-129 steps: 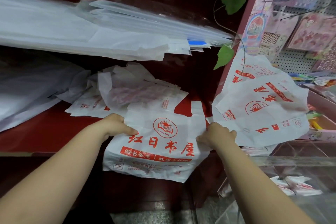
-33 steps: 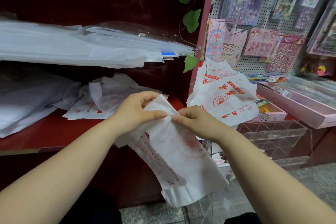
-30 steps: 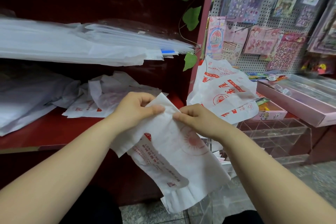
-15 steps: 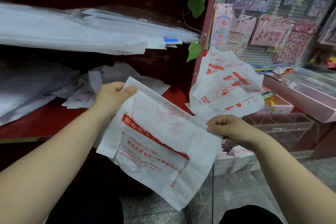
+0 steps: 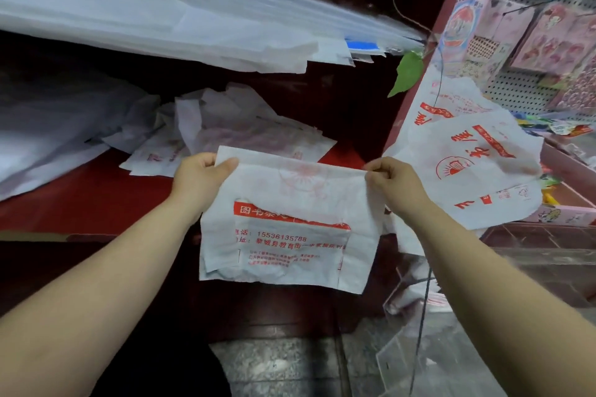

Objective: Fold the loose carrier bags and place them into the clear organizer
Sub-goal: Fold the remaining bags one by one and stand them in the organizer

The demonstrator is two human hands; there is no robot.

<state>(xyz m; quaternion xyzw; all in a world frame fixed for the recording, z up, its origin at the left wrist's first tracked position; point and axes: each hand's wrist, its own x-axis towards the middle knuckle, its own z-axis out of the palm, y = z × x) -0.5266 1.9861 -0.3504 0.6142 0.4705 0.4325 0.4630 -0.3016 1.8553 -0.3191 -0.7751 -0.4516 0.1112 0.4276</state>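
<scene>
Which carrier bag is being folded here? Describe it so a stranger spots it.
In front of the red shelf, the bag hangs in mid-air between the left hand and right hand. Unlike the loose bags lying around, it is folded into a flat rectangle, pinched at both top corners.

The carrier bag (image 5: 290,219) is off the red shelf (image 5: 80,196) now, folded over and hanging level (tilted half a second back). My left hand (image 5: 200,177) and right hand (image 5: 392,184) pinch its top corners, spread wide instead of meeting mid-edge.
</scene>
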